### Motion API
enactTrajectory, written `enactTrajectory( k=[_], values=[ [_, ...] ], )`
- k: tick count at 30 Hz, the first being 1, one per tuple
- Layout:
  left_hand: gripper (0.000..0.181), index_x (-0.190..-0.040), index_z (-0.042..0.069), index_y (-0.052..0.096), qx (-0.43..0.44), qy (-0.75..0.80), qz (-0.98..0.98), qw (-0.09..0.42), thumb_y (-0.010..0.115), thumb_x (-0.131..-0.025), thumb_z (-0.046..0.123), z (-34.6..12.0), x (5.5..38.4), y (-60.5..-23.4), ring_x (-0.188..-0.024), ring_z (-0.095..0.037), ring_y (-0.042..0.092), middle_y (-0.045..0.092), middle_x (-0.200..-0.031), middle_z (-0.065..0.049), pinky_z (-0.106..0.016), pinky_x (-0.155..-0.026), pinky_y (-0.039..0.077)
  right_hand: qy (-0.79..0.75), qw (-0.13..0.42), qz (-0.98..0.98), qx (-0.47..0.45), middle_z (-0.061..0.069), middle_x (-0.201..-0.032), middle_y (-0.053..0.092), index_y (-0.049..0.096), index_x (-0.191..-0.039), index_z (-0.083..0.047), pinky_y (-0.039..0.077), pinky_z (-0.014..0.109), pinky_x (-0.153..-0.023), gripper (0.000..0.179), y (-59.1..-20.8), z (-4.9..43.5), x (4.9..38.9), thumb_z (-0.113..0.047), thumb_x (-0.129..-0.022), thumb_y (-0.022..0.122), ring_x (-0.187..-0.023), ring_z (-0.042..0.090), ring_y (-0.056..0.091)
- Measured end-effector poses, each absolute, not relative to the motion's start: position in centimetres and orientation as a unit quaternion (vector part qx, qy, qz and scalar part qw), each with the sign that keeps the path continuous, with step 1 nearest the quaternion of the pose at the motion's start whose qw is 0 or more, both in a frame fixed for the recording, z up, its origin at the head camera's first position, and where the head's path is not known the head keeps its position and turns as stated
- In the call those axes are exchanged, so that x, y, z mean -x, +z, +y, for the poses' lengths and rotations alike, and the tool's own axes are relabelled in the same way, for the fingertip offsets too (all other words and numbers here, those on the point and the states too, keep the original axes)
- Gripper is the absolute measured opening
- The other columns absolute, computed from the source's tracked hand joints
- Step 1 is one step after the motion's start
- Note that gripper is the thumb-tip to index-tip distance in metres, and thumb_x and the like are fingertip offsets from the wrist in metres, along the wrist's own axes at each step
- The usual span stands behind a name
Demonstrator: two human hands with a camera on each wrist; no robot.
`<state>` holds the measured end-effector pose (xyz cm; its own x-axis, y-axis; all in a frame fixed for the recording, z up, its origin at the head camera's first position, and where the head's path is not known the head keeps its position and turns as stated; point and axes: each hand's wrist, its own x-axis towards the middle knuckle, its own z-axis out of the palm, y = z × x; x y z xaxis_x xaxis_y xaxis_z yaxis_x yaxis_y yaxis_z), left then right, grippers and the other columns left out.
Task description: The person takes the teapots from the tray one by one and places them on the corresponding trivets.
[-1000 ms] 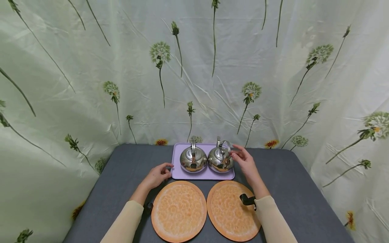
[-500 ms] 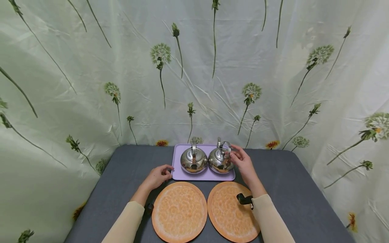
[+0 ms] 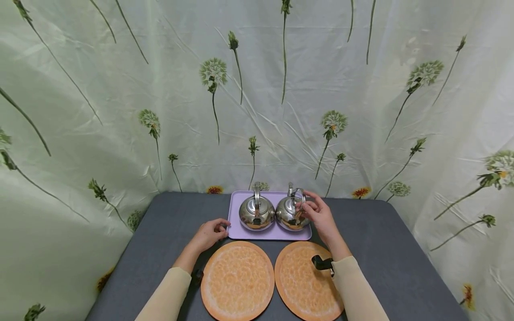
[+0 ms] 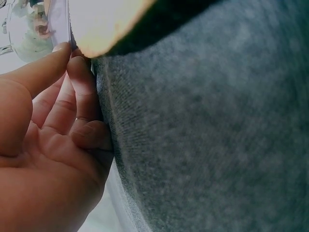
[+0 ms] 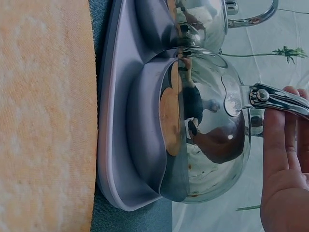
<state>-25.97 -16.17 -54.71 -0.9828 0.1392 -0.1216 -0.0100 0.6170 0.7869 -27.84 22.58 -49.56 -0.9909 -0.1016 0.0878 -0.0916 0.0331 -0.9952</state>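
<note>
Two shiny steel kettles stand side by side on a lilac tray. My right hand holds the raised handle of the right kettle, fingers behind it and thumb on the near side in the head view. The right wrist view shows this kettle still resting on the tray, which it reflects. The left kettle is untouched, its handle upright. At the tray's left edge my left hand pinches the rim; thumb and forefinger meet there in the left wrist view.
Two round orange placemats, one left and one right, lie in front of the tray, nearly edge to edge. Under everything is a dark grey tablecloth. A dandelion-patterned curtain surrounds the back and sides.
My right hand has moved slightly left, from beside the right kettle's handle onto it. The left hand has stayed at the tray's left edge. Both kettles keep their places.
</note>
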Motion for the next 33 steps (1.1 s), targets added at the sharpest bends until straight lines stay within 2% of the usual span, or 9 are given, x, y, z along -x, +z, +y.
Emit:
enactTrajectory(
  k=[2,6,9,13,22,28,33],
  values=[
    [0.026,-0.124,0.012,0.073,-0.037,0.435,0.896,0.084,0.074,-0.098,0.011,-16.19,25.96,-54.74,-0.073,-0.012,0.061,0.071,-0.085,0.002,-0.031,-0.072,0.049,-0.692,0.005,0.719,0.065,-0.013,-0.104,0.078,0.045,-0.159,-0.012,0.058,0.025,-0.089,0.052,-49.50,22.53,27.84,-0.017,-0.109,0.060,-0.099,0.003,0.073],
    [0.026,-0.123,0.012,0.073,-0.042,0.436,0.895,0.083,0.074,-0.098,0.011,-16.21,26.00,-54.65,-0.073,-0.012,0.061,0.071,-0.085,0.002,-0.031,-0.072,0.049,-0.699,0.004,0.712,0.070,-0.001,-0.117,0.079,0.045,-0.159,-0.011,0.059,0.027,-0.089,0.052,-49.25,22.52,27.66,-0.015,-0.109,0.059,-0.099,0.006,0.074],
    [0.025,-0.123,0.012,0.074,-0.043,0.440,0.893,0.084,0.075,-0.097,0.011,-16.24,26.11,-54.60,-0.074,-0.012,0.061,0.071,-0.085,0.002,-0.030,-0.072,0.048,-0.708,0.003,0.702,0.080,0.003,-0.122,0.078,0.044,-0.160,-0.009,0.059,0.029,-0.089,0.053,-49.09,22.49,27.58,-0.013,-0.109,0.059,-0.097,0.008,0.074],
    [0.025,-0.122,0.012,0.074,-0.044,0.445,0.890,0.084,0.074,-0.097,0.011,-16.25,26.19,-54.63,-0.073,-0.012,0.060,0.070,-0.084,0.002,-0.030,-0.071,0.048,-0.718,0.006,0.691,0.087,-0.003,-0.118,0.078,0.042,-0.160,-0.006,0.059,0.030,-0.087,0.054,-49.19,22.52,27.64,-0.012,-0.109,0.059,-0.096,0.008,0.074],
    [0.025,-0.121,0.011,0.074,-0.034,0.438,0.895,0.079,0.075,-0.097,0.009,-16.50,25.79,-54.75,-0.073,-0.012,0.060,0.071,-0.084,0.001,-0.030,-0.072,0.047,-0.720,0.012,0.689,0.083,-0.003,-0.114,0.080,0.045,-0.158,-0.006,0.058,0.027,-0.087,0.052,-49.51,22.12,27.89,-0.009,-0.108,0.059,-0.093,0.007,0.074],
    [0.026,-0.123,0.011,0.074,-0.038,0.433,0.897,0.079,0.075,-0.097,0.010,-16.45,25.77,-54.73,-0.074,-0.012,0.060,0.071,-0.085,0.002,-0.031,-0.072,0.048,-0.719,0.006,0.691,0.072,0.001,-0.115,0.080,0.046,-0.157,-0.005,0.059,0.027,-0.086,0.051,-49.50,22.01,27.82,-0.009,-0.108,0.059,-0.091,0.007,0.074],
    [0.026,-0.122,0.011,0.073,-0.040,0.434,0.897,0.082,0.075,-0.097,0.010,-16.22,25.89,-54.72,-0.074,-0.012,0.060,0.071,-0.085,0.003,-0.031,-0.072,0.048,-0.724,0.003,0.687,0.066,-0.002,-0.110,0.080,0.047,-0.156,-0.005,0.058,0.027,-0.085,0.050,-49.57,22.10,27.79,-0.008,-0.108,0.060,-0.090,0.007,0.074]
  ],
)
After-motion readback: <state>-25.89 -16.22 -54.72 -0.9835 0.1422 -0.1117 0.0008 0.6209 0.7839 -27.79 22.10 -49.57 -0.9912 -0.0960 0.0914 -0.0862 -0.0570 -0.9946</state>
